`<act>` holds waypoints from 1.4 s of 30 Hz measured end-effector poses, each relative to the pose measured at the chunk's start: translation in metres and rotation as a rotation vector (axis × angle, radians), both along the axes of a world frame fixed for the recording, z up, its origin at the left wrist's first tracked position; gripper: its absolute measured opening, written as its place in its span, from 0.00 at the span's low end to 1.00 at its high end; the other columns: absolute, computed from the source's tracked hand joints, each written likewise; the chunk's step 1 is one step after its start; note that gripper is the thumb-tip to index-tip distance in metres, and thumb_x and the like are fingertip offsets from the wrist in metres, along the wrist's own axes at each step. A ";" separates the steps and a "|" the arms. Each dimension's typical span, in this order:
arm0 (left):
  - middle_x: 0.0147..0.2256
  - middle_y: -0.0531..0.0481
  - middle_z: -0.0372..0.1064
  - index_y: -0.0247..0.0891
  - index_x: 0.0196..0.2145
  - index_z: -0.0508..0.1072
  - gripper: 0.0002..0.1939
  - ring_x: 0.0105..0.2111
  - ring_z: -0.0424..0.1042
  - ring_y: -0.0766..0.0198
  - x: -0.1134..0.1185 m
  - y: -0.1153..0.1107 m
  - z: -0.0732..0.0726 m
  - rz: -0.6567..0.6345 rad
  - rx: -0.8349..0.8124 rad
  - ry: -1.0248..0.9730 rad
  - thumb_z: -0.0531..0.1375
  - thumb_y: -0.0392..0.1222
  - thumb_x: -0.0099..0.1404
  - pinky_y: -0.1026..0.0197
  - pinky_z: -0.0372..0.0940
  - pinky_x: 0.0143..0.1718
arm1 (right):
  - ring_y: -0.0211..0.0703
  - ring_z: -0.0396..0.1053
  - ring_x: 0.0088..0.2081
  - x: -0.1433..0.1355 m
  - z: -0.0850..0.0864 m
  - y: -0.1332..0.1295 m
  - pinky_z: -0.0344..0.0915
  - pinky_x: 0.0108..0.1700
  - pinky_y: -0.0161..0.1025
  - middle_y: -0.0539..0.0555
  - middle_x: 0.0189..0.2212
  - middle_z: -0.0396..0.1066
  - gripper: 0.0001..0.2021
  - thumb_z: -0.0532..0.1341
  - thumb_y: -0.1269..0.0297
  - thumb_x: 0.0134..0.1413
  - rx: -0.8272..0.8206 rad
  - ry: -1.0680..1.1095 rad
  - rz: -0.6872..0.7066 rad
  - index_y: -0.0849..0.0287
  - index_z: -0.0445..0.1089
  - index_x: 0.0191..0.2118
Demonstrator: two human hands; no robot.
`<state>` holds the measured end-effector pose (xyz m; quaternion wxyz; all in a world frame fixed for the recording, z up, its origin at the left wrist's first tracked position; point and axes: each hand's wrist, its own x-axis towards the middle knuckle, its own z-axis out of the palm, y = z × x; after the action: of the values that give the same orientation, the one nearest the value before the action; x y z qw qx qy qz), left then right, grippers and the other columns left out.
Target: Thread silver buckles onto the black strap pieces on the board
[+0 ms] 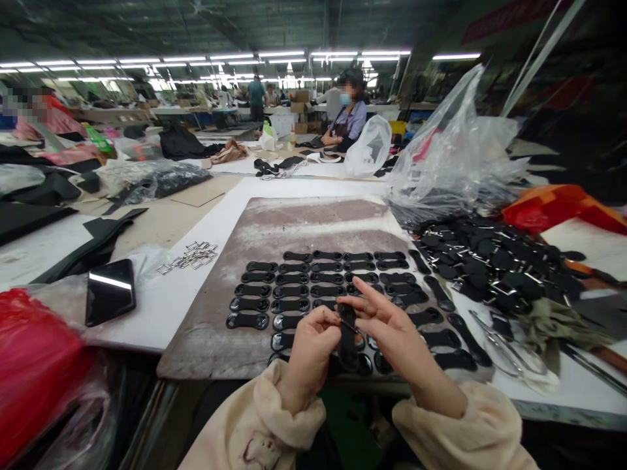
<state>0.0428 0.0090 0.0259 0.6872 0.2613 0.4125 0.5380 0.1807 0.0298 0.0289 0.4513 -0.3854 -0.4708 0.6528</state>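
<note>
— Where is the black strap piece (348, 336) in relation to the two hands?

— Right between them, low in the middle of the view and close to the body. The left hand (310, 349) pinches it from the left near its upper end, thumb and forefinger closed on it. The right hand (392, 326) meets it from the right at about the same height, its thumb and forefinger on the top while the other fingers fan out loosely.

— Which way does its long axis run?

— Nearly upright as seen here: the top end sits at the fingertips and the rest hangs down toward the person. That is crosswise to the rows of flat strap pieces (294, 287) on the grey board (274, 228), which all lie with their long axes running left to right.

— Is either hand nearer?

— Both touch it, so neither is clearly nearer. There may be a small metal part at the pinch, but it is too small to be sure.

— And around it?

— The rows lie just beyond the hands. The heap of finished pieces (490, 261) is to the right on the tabletop (161, 307), the loose metal buckles (189, 256) well off to the left.
</note>
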 end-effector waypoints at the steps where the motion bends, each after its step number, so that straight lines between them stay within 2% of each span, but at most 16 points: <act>1: 0.23 0.55 0.69 0.37 0.25 0.65 0.08 0.22 0.69 0.68 0.000 0.000 0.001 0.016 0.000 -0.007 0.62 0.31 0.47 0.67 0.61 0.25 | 0.49 0.66 0.50 0.000 0.002 -0.002 0.67 0.47 0.44 0.57 0.52 0.66 0.36 0.61 0.72 0.47 0.047 -0.005 0.023 0.50 0.52 0.63; 4: 0.26 0.53 0.72 0.37 0.32 0.70 0.11 0.24 0.69 0.68 0.000 0.001 0.002 0.041 0.004 -0.039 0.63 0.31 0.48 0.67 0.61 0.26 | 0.48 0.53 0.61 0.000 0.005 -0.009 0.54 0.60 0.47 0.54 0.61 0.54 0.43 0.61 0.77 0.45 0.222 -0.076 0.118 0.46 0.43 0.65; 7: 0.30 0.51 0.74 0.36 0.39 0.73 0.16 0.27 0.71 0.66 0.000 0.002 0.001 0.054 0.027 -0.062 0.62 0.32 0.50 0.66 0.63 0.30 | 0.51 0.42 0.64 0.000 0.002 -0.013 0.46 0.63 0.51 0.53 0.66 0.40 0.49 0.63 0.79 0.44 0.363 -0.258 0.185 0.45 0.37 0.66; 9: 0.31 0.50 0.74 0.36 0.42 0.74 0.17 0.28 0.71 0.66 -0.001 0.003 -0.001 0.063 0.042 -0.069 0.61 0.32 0.52 0.66 0.63 0.31 | 0.54 0.39 0.65 -0.001 -0.001 -0.013 0.44 0.63 0.53 0.53 0.66 0.37 0.52 0.67 0.77 0.41 0.408 -0.352 0.184 0.45 0.36 0.66; 11: 0.33 0.50 0.74 0.37 0.42 0.74 0.17 0.29 0.71 0.66 -0.001 0.003 -0.003 0.071 0.047 -0.064 0.59 0.31 0.54 0.67 0.63 0.30 | 0.55 0.43 0.64 -0.002 -0.004 -0.012 0.45 0.63 0.54 0.55 0.65 0.41 0.54 0.71 0.74 0.39 0.412 -0.348 0.143 0.46 0.37 0.66; 13: 0.34 0.50 0.75 0.38 0.43 0.75 0.17 0.30 0.71 0.67 -0.002 0.003 -0.005 0.086 0.060 -0.044 0.58 0.30 0.54 0.68 0.63 0.30 | 0.54 0.50 0.62 -0.005 -0.006 -0.011 0.47 0.62 0.53 0.56 0.63 0.48 0.52 0.71 0.70 0.41 0.390 -0.285 0.089 0.47 0.38 0.66; 16: 0.36 0.50 0.75 0.39 0.43 0.76 0.18 0.31 0.70 0.68 -0.002 0.003 -0.008 0.091 0.100 0.015 0.58 0.30 0.55 0.69 0.61 0.29 | 0.51 0.60 0.56 -0.010 -0.006 -0.009 0.54 0.60 0.49 0.57 0.57 0.60 0.40 0.67 0.66 0.49 0.311 -0.191 -0.002 0.50 0.47 0.65; 19: 0.37 0.49 0.75 0.39 0.43 0.76 0.17 0.29 0.69 0.69 -0.001 0.003 -0.011 0.044 0.109 0.087 0.58 0.31 0.56 0.71 0.59 0.26 | 0.47 0.67 0.48 -0.013 -0.008 -0.003 0.64 0.51 0.45 0.55 0.46 0.69 0.28 0.65 0.61 0.52 0.153 -0.086 -0.144 0.53 0.60 0.59; 21: 0.37 0.48 0.75 0.38 0.44 0.75 0.17 0.30 0.70 0.68 -0.001 0.001 -0.011 -0.024 0.100 0.089 0.58 0.31 0.56 0.70 0.60 0.26 | 0.44 0.69 0.42 -0.012 -0.011 0.002 0.66 0.45 0.41 0.52 0.40 0.71 0.25 0.66 0.60 0.50 0.053 -0.032 -0.205 0.54 0.65 0.55; 24: 0.38 0.46 0.75 0.37 0.44 0.75 0.18 0.34 0.72 0.63 -0.002 0.000 -0.009 -0.123 0.097 0.023 0.57 0.30 0.55 0.65 0.64 0.35 | 0.39 0.67 0.35 -0.009 -0.014 0.009 0.64 0.38 0.35 0.49 0.34 0.70 0.24 0.68 0.60 0.47 -0.052 0.014 -0.234 0.54 0.68 0.51; 27: 0.41 0.43 0.74 0.34 0.44 0.75 0.16 0.39 0.72 0.59 -0.003 -0.001 -0.006 -0.152 0.094 -0.050 0.56 0.33 0.58 0.58 0.64 0.44 | 0.36 0.65 0.31 -0.006 -0.015 0.011 0.61 0.32 0.32 0.47 0.31 0.68 0.24 0.70 0.60 0.44 -0.121 0.045 -0.232 0.55 0.70 0.50; 30: 0.42 0.41 0.74 0.33 0.44 0.75 0.14 0.42 0.72 0.56 -0.004 0.000 -0.004 -0.160 0.099 -0.071 0.57 0.39 0.62 0.55 0.62 0.48 | 0.35 0.64 0.29 -0.006 -0.016 0.010 0.60 0.30 0.32 0.47 0.29 0.66 0.25 0.71 0.60 0.41 -0.167 0.065 -0.221 0.55 0.71 0.49; 33: 0.43 0.41 0.74 0.32 0.45 0.75 0.15 0.44 0.70 0.55 -0.003 0.000 -0.005 -0.188 0.144 -0.057 0.61 0.38 0.60 0.54 0.58 0.53 | 0.36 0.64 0.29 -0.008 -0.018 0.010 0.62 0.31 0.32 0.47 0.28 0.65 0.25 0.71 0.60 0.40 -0.161 0.039 -0.227 0.55 0.71 0.48; 37: 0.42 0.43 0.74 0.33 0.44 0.75 0.15 0.45 0.70 0.56 -0.001 0.001 -0.008 -0.138 0.149 -0.029 0.64 0.35 0.57 0.54 0.58 0.52 | 0.38 0.65 0.34 -0.011 -0.021 0.010 0.64 0.36 0.32 0.48 0.31 0.66 0.25 0.71 0.61 0.39 -0.078 -0.066 -0.267 0.56 0.71 0.47; 42: 0.41 0.45 0.75 0.35 0.43 0.76 0.14 0.43 0.70 0.60 -0.001 0.004 -0.009 -0.051 0.191 -0.015 0.63 0.35 0.58 0.60 0.61 0.48 | 0.44 0.68 0.41 -0.006 -0.019 0.007 0.67 0.42 0.39 0.53 0.40 0.69 0.25 0.69 0.60 0.44 0.081 -0.113 -0.177 0.54 0.69 0.51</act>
<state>0.0422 0.0127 0.0166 0.6756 0.3320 0.3475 0.5591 0.1742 0.0366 0.0095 0.4953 -0.4431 -0.4853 0.5681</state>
